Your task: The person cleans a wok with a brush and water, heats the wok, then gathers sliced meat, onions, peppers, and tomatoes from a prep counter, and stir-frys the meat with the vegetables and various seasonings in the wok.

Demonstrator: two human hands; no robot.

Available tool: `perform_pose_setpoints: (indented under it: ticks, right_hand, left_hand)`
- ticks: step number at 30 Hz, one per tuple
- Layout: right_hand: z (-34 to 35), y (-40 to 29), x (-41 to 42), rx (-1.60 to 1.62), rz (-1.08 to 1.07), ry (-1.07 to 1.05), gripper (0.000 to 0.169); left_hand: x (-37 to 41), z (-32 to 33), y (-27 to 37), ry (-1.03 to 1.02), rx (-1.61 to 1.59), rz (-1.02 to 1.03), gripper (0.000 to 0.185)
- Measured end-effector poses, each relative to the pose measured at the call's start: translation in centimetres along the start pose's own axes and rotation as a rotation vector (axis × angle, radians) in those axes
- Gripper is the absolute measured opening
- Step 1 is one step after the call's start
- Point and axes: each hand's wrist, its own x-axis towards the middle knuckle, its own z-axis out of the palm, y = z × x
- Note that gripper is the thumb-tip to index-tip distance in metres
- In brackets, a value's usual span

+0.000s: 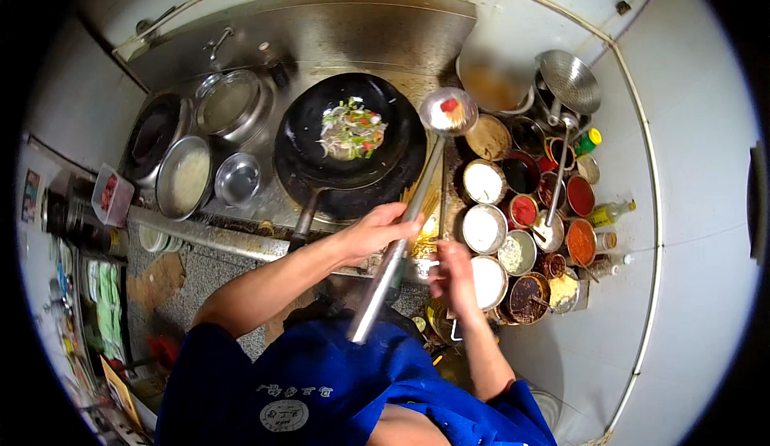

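My left hand grips the handle of a long metal ladle. The ladle's bowl hangs near the wok's right rim, with a red dab and some pale seasoning in it. My right hand is blurred beside the seasoning bowls, near the counter's front edge; its fingers look bent, and whether it holds anything is not clear. Before me a black wok sits on the stove, its handle towards me. Sliced onion, green pepper and red pieces lie in it.
At right stand several seasoning bowls, bottles, a second ladle and a perforated skimmer. A large pot is behind them. Metal basins, a small bowl of clear liquid and a plastic tub are at left.
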Motion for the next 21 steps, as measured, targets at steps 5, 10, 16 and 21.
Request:
perform_pose_setpoints:
  ticks: [5, 10, 16, 21]
  right_hand:
    - [10.3, 0.9, 4.1, 0.493, 0.167, -0.317, 0.035]
    - [12.8, 9.7, 12.2, -0.678, -0.47, 0.021, 0.039]
    - [12.4, 12.1, 15.4, -1.44, -0.384, 0.099, 0.038]
    - [7.5, 7.9, 11.6, -2.162, -0.421, -0.107, 0.035]
  left_hand:
    - [0.0, -4.1, -0.8, 0.038, -0.145, -0.042, 0.034]
    - [-2.5, -17.6, -11.4, 0.573, 0.247, 0.112, 0.023]
    - [-9.1, -16.5, -12.5, 0.32, -0.364, -0.315, 0.01]
    - [-10.2, -19.8, -14.8, 0.329, -0.266, -0.302, 0.012]
